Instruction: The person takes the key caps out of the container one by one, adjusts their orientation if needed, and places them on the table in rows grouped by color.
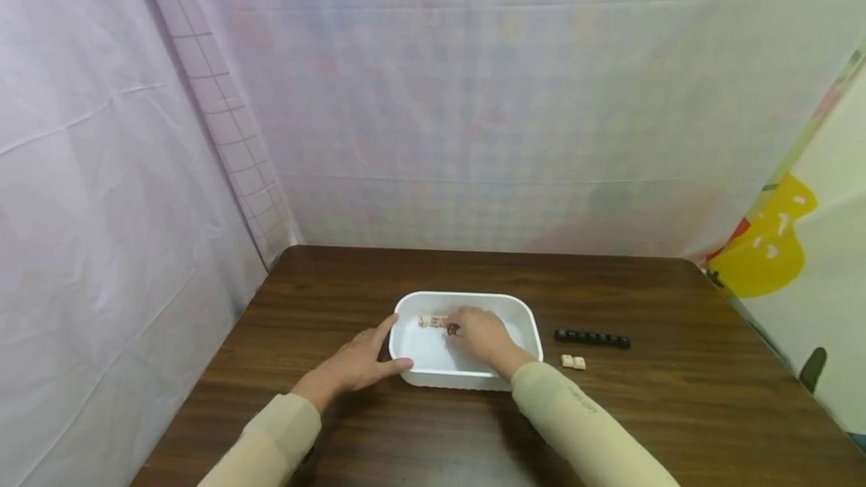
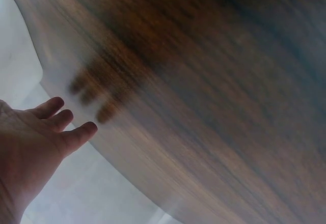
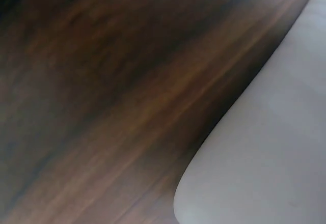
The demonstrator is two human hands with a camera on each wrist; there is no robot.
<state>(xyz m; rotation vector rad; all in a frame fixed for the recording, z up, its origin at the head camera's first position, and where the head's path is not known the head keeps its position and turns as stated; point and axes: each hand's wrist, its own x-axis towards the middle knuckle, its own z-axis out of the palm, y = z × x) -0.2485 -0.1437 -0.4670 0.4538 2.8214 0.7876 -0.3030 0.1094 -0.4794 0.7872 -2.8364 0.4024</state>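
A white plastic tray (image 1: pixel 467 376) stands on the table. At its left end my left hand (image 1: pixel 358 359) has the thumb at the near rim and the index fingertip at the left rim. In the left wrist view, the fingers of the left hand (image 2: pixel 35 142) are spread and fairly straight beside the tray wall (image 2: pixel 15 46). My right hand (image 1: pixel 482 333) reaches into the tray with curled fingers, pinching a small dark brown keycap-like piece (image 1: pixel 452 329). Just left of these fingertips lies a short row of small cream keycap-like pieces (image 1: pixel 433 321) with brownish marks.
Right of the tray, a straight row of black keycap-like pieces (image 1: pixel 591 338) lies on the brown wooden table (image 1: pixel 676 397). Two cream pieces (image 1: pixel 573 361) sit side by side nearer me. Pale curtains (image 1: pixel 473 134) hang behind the table and at its left.
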